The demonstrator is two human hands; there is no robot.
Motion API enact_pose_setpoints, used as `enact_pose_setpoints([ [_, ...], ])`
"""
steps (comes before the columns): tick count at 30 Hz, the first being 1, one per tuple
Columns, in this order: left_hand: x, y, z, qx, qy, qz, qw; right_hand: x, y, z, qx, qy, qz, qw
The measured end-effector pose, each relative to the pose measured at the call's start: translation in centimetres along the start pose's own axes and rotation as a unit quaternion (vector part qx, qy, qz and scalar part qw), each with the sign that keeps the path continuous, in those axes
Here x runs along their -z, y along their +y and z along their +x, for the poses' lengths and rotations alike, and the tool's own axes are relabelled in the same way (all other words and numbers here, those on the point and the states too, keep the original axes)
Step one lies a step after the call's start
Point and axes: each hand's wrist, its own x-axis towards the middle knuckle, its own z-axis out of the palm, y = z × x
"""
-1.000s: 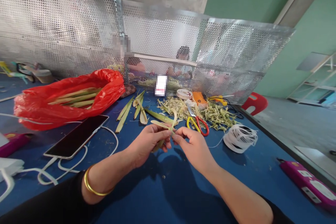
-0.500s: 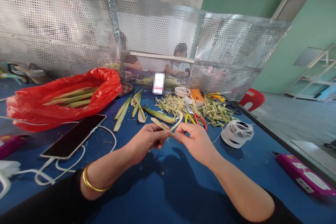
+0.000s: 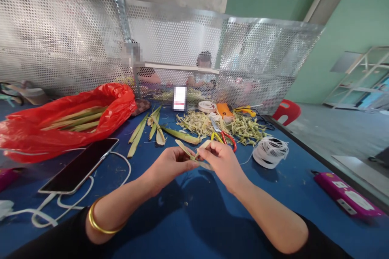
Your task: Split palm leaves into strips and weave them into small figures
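Observation:
Pale dry leaf strips (image 3: pixel 184 148), perhaps corn husk, cross each other between my two hands above the blue table. My left hand (image 3: pixel 173 164) pinches them from the left, thumb on top. From the right, my right hand (image 3: pixel 219 160) grips a strip between thumb and fingertips. The strips' ends fan out past my fingers; where they cross is partly hidden. Just beyond my right hand lie red-and-yellow-handled scissors (image 3: pixel 224 135) with open blades. Several longer green-and-pale leaf pieces (image 3: pixel 158 129) rest on the table behind my left hand.
Shredded strips (image 3: pixel 197 123) lie in a heap at the back. A roll of white cord (image 3: pixel 270 152) stands right. A red plastic bag (image 3: pixel 18 137) of leaves and a phone (image 3: pixel 80 166) with white cable are left. A perforated metal screen (image 3: pixel 176 32) closes the back; people sit behind it.
My right hand has shifted its hold on the leaf strip, whose raised curved end is now folded lower, and another strip shows below my fingers. The view has turned slightly right.

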Motion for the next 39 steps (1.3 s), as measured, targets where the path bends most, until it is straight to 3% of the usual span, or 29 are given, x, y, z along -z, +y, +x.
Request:
enact_pose_setpoints([
  [8, -0.1, -0.2, 0.2, -0.056, -0.007, 0.053, 0.997, 0.4, -0.1, 0.0, 0.022, 0.017, -0.044, 0.999],
  [13, 0.7, -0.9, 0.6, -0.075, 0.063, 0.163, 0.982, 0.3, -0.5, -0.2, -0.024, -0.059, -0.081, 0.995],
  [17, 1.2, -1.6, 0.9, -0.139, 0.107, 0.208, 0.962, 0.0, -0.6, -0.4, -0.022, -0.066, -0.105, 0.992],
  [22, 1.3, -1.4, 0.8, -0.113, 0.079, 0.223, 0.965, -0.4, -0.6, -0.9, 0.026, -0.060, -0.120, 0.991],
  [25, 1.3, -0.9, 0.7, -0.135, 0.086, 0.223, 0.962, -0.5, -0.7, -1.4, 0.107, -0.037, -0.161, 0.981],
  [28, 1.2, -0.6, 0.6, -0.105, 0.085, 0.172, 0.976, -0.5, -0.8, -1.6, 0.154, -0.002, -0.218, 0.964],
  [33, 1.1, -0.4, 0.5, -0.051, 0.039, 0.071, 0.995, -0.1, -0.6, -0.8, 0.018, -0.047, -0.117, 0.992],
  [36, 0.9, -0.3, 0.4, -0.064, 0.016, 0.052, 0.996, 0.0, -0.5, -0.5, -0.011, -0.050, -0.040, 0.998],
  [39, 0.8, -0.3, 0.5, -0.069, 0.033, 0.044, 0.996, -0.1, -0.5, -0.6, -0.015, -0.073, 0.002, 0.997],
])
